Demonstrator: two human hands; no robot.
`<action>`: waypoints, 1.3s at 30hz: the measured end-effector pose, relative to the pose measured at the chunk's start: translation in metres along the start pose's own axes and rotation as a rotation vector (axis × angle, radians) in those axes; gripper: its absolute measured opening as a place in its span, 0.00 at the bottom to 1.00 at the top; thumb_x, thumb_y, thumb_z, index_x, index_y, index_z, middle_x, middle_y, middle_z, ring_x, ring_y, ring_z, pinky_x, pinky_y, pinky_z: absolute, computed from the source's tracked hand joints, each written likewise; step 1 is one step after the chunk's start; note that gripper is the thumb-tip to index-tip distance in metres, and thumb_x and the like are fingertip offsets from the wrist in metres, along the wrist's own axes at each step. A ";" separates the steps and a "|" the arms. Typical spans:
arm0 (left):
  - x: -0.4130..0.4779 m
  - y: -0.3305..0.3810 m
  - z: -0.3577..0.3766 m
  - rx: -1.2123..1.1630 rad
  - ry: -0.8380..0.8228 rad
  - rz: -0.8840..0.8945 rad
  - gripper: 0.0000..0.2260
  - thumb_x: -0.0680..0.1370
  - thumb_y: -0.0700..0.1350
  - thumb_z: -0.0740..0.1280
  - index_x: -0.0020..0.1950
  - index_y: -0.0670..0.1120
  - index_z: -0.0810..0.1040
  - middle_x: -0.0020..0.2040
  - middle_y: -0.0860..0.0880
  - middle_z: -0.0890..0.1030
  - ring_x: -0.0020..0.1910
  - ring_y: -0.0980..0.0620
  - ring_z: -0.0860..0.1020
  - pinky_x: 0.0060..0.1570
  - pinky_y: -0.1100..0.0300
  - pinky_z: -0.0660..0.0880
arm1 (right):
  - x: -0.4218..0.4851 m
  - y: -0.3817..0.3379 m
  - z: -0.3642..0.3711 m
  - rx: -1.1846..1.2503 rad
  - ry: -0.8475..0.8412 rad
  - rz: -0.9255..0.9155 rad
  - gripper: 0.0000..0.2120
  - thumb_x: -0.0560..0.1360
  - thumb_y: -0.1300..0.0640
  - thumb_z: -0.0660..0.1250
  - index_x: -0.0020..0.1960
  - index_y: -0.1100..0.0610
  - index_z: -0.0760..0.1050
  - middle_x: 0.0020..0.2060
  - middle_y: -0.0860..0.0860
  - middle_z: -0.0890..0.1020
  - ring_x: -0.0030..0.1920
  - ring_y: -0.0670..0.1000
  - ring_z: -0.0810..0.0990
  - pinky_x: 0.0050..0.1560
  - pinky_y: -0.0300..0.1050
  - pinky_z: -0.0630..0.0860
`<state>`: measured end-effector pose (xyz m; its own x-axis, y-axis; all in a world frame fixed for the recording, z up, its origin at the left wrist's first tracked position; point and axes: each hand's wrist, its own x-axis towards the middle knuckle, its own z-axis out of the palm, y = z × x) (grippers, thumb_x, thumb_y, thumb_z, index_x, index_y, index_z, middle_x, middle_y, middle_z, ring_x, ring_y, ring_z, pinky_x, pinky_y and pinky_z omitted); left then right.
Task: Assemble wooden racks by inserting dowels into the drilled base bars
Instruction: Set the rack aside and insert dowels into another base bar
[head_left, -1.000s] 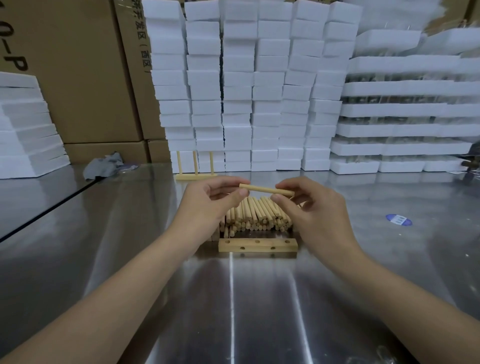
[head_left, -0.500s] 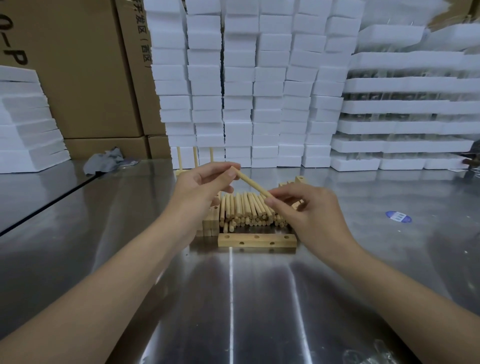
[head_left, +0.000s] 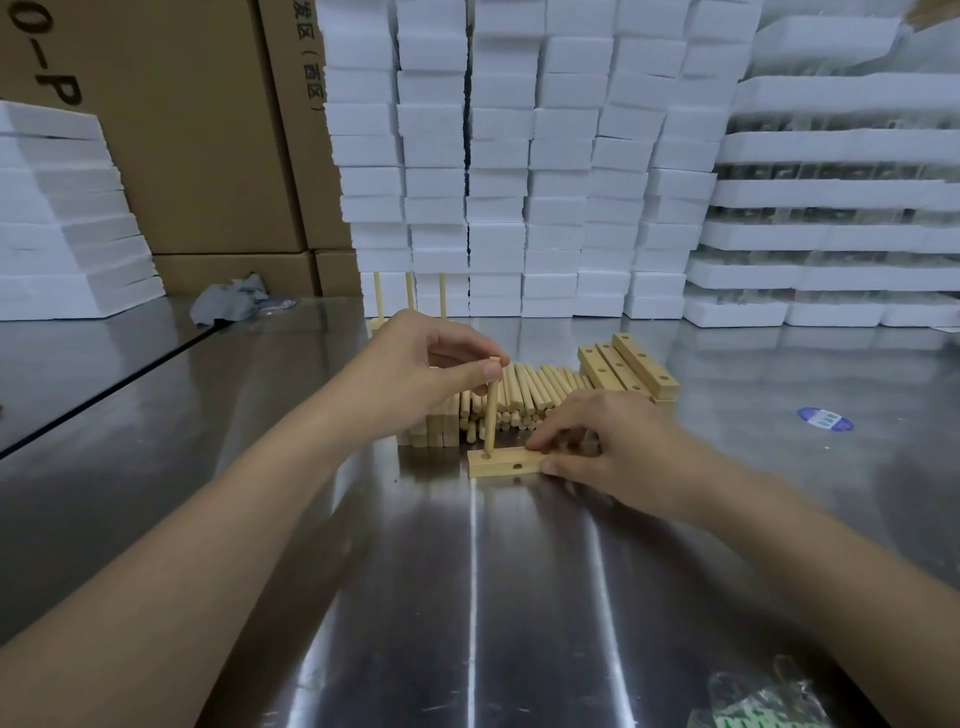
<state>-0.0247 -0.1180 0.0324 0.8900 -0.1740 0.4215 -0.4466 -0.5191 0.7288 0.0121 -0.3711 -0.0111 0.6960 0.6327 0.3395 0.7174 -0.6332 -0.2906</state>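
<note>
1. In the head view, a steel tabletop (head_left: 467, 597) is seen from above, with both forearms reaching over it.
2. A dowel (head_left: 490, 410) is pinched near its top between thumb and forefinger of the left hand (head_left: 415, 364); it is held upright, its lower end set in the leftmost hole of a base bar (head_left: 506, 463).
3. The base bar lies flat on the tabletop, near the middle; a second hole is visible on its front face; its right end is gripped by the right hand (head_left: 613, 447), fingers curled over the top and thumb against the near side.
4. Just behind the bar a pile of loose dowels (head_left: 530, 395) is laid side by side; drilled bars (head_left: 631, 366) are stacked at its right, and short wooden blocks (head_left: 434, 431) at its left.
5. Farther back, a finished rack (head_left: 410, 296) with three upright dowels is partly hidden by the left hand.
6. White foam blocks (head_left: 519, 156) are stacked along the back; cardboard boxes (head_left: 197, 130) stand at the left; a grey cloth (head_left: 231, 304), a blue sticker (head_left: 824, 418) and a plastic bag (head_left: 758, 701) are also on the tabletop.
</note>
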 end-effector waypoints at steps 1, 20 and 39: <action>0.000 -0.001 -0.001 -0.010 -0.003 -0.004 0.06 0.80 0.41 0.76 0.56 0.46 0.89 0.47 0.51 0.90 0.49 0.54 0.88 0.46 0.71 0.79 | 0.000 0.000 0.000 0.001 0.002 0.009 0.11 0.77 0.49 0.77 0.58 0.40 0.85 0.48 0.33 0.79 0.49 0.34 0.76 0.48 0.30 0.69; -0.005 0.006 -0.025 -0.070 -0.202 -0.019 0.09 0.72 0.50 0.84 0.50 0.53 0.91 0.49 0.52 0.90 0.53 0.53 0.88 0.60 0.65 0.80 | 0.000 0.000 0.000 0.030 -0.022 0.055 0.09 0.77 0.48 0.75 0.57 0.39 0.85 0.49 0.37 0.83 0.49 0.36 0.77 0.45 0.29 0.70; -0.008 0.007 -0.013 -0.010 -0.110 -0.061 0.07 0.78 0.48 0.78 0.54 0.50 0.91 0.45 0.50 0.90 0.50 0.51 0.88 0.41 0.66 0.77 | 0.004 -0.019 0.019 0.223 0.096 0.023 0.14 0.80 0.45 0.72 0.65 0.41 0.81 0.53 0.34 0.84 0.55 0.34 0.80 0.56 0.34 0.77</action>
<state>-0.0357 -0.1095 0.0412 0.9199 -0.2334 0.3150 -0.3919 -0.5229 0.7570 0.0017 -0.3475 -0.0214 0.7137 0.5670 0.4113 0.6979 -0.5261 -0.4859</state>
